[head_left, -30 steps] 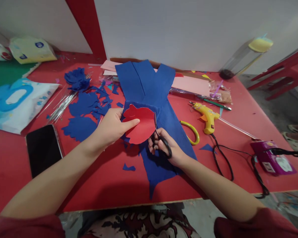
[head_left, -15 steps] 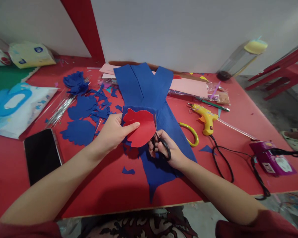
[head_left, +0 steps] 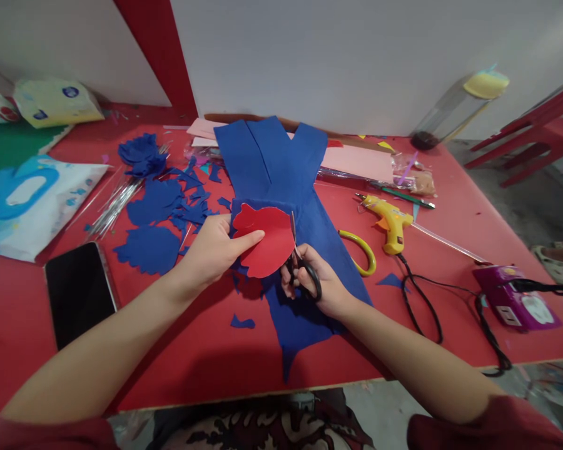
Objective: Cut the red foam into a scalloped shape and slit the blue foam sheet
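Observation:
My left hand (head_left: pixel 220 245) pinches a red paper petal shape (head_left: pixel 269 240) against a sheet of blue paper (head_left: pixel 241 204), thumb on top and fingers hidden beneath. Black-handled scissors (head_left: pixel 313 281) are in my right hand (head_left: pixel 326 284), its fingers through the loops. The blades point away from me along the red shape's right edge, at the blue paper. Larger blue sheets (head_left: pixel 281 159) spread out behind and below my hands. Cut blue petal pieces (head_left: pixel 147 249) and scraps lie to the left of my left hand.
A phone (head_left: pixel 79 294) and a wipes pack (head_left: pixel 32 200) lie left, near wire stems (head_left: pixel 117 206) and a blue paper flower (head_left: pixel 142 155). To the right are a yellow glue gun (head_left: pixel 388 224), a yellow ring-shaped handle (head_left: pixel 366 256) and a purple power box (head_left: pixel 520 300) with black cable.
Almost nothing differs. Both hands, the red shape and the scissors stay in place; the whole view has shifted very slightly.

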Motion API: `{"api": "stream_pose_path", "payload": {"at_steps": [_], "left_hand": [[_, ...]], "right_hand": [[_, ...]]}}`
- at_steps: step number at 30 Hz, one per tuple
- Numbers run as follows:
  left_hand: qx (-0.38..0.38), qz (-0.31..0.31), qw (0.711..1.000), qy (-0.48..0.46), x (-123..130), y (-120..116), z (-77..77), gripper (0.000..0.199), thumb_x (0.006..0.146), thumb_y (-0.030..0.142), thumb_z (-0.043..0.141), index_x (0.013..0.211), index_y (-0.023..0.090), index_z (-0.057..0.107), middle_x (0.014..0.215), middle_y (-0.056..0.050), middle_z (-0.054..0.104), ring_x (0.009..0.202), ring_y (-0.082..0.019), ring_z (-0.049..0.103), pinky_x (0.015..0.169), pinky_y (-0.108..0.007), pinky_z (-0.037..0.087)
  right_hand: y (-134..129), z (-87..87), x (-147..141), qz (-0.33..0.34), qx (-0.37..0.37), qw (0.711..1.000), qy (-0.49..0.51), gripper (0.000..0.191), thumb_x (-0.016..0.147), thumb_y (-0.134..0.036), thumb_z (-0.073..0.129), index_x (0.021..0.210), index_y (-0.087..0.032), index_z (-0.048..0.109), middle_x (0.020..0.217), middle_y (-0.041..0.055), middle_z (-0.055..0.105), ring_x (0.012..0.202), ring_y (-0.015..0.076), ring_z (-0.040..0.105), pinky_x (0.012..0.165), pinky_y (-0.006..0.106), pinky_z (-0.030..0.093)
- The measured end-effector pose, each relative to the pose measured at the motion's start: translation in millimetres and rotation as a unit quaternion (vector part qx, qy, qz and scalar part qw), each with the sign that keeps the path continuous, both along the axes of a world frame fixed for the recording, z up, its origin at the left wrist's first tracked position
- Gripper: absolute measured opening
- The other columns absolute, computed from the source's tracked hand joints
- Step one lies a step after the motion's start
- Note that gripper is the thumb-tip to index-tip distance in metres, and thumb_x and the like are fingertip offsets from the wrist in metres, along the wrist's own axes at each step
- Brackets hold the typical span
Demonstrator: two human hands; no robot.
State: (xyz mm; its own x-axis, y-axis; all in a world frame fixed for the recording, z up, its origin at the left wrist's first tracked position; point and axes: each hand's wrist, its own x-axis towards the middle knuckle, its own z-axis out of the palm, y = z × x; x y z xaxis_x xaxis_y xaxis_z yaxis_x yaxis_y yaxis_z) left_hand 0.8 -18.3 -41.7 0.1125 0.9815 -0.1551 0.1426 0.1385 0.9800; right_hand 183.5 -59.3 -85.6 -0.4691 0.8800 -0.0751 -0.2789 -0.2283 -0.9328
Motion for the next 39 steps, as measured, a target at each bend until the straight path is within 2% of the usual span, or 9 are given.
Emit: {"api": "stream_pose_path", "payload": {"at_steps": [7, 27, 34, 39], "left_hand": [[-0.016, -0.006, 1.0, -0.024, 0.3, -0.7, -0.1, 0.019, 0.063, 0.029, 0.071, 0.074, 0.014, 0.067, 0.075, -0.003, 0.071, 0.064, -0.015, 0.063, 0.064, -0.027, 0.052], [-0.04, 0.007, 0.997, -0.065, 4.5, -1.7, 1.4, 0.019, 0.06, 0.026, 0.074, 0.07, 0.012, 0.067, 0.066, 0.0, 0.068, 0.056, -0.012, 0.059, 0.06, -0.025, 0.05], [-0.05, 0.006, 0.995, -0.089, 5.3, -2.0, 2.1, 0.015, 0.058, 0.024, 0.074, 0.066, 0.013, 0.067, 0.062, 0.001, 0.068, 0.052, -0.011, 0.058, 0.056, -0.023, 0.05], [-0.051, 0.007, 0.994, -0.1, 6.7, -2.8, -0.5, 0.014, 0.058, 0.024, 0.074, 0.065, 0.014, 0.067, 0.061, 0.001, 0.068, 0.051, -0.01, 0.058, 0.055, -0.023, 0.05]], "right_hand": [[0.4, -2.5, 0.9, 0.002, 0.005, 1.0, 0.018, 0.042, 0.074, -0.055, 0.061, 0.081, -0.021, 0.037, 0.071, -0.0038, 0.053, 0.056, 0.0074, 0.053, 0.053, 0.022, 0.041], [0.2, -4.8, 0.6, -0.003, 0.016, 0.999, 0.029, 0.039, 0.076, -0.051, 0.061, 0.081, -0.02, 0.038, 0.069, -0.0049, 0.053, 0.053, 0.0065, 0.054, 0.047, 0.02, 0.04], [-0.1, -4.5, 1.5, -0.005, 0.012, 0.999, 0.036, 0.039, 0.076, -0.051, 0.061, 0.082, -0.02, 0.039, 0.072, -0.0036, 0.055, 0.058, 0.0064, 0.056, 0.053, 0.02, 0.042], [0.0, -5.0, 0.0, -0.01, 0.028, 0.999, 0.037, 0.038, 0.077, -0.051, 0.061, 0.081, -0.02, 0.039, 0.07, -0.0043, 0.055, 0.055, 0.006, 0.055, 0.05, 0.019, 0.041]]}}
